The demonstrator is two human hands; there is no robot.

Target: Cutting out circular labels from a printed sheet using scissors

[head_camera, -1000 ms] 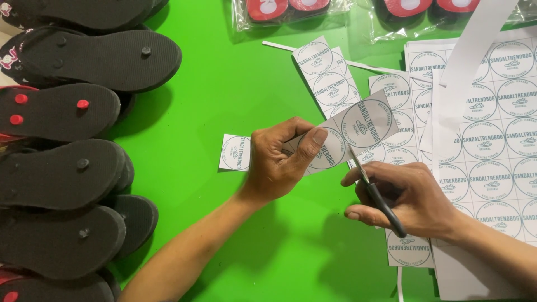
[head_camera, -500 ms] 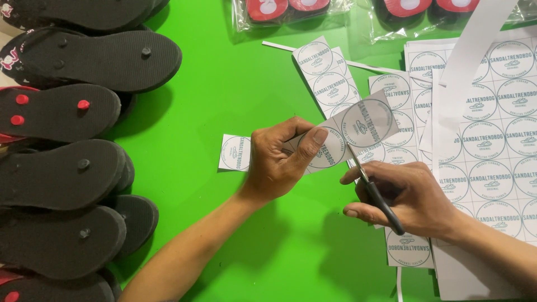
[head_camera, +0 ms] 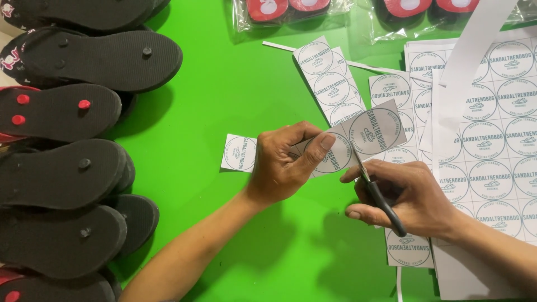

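A small footwear workshop or packing station is suggested. A bright green work surface (head_camera: 224, 84) is seen, with black rubber sandal soles (head_camera: 61, 173) stacked in a row well to the left of the left hand (head_camera: 282, 165). Sheets of round printed labels (head_camera: 492, 145) are spread beside the right hand (head_camera: 405, 196), and bagged sandals in clear plastic (head_camera: 291, 11) are laid beyond both hands.

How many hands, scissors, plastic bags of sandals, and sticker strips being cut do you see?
Hands: 2, left hand and right hand
Scissors: 1
Clear bags of sandals: 2
Label strip being cut: 1
Total: 6
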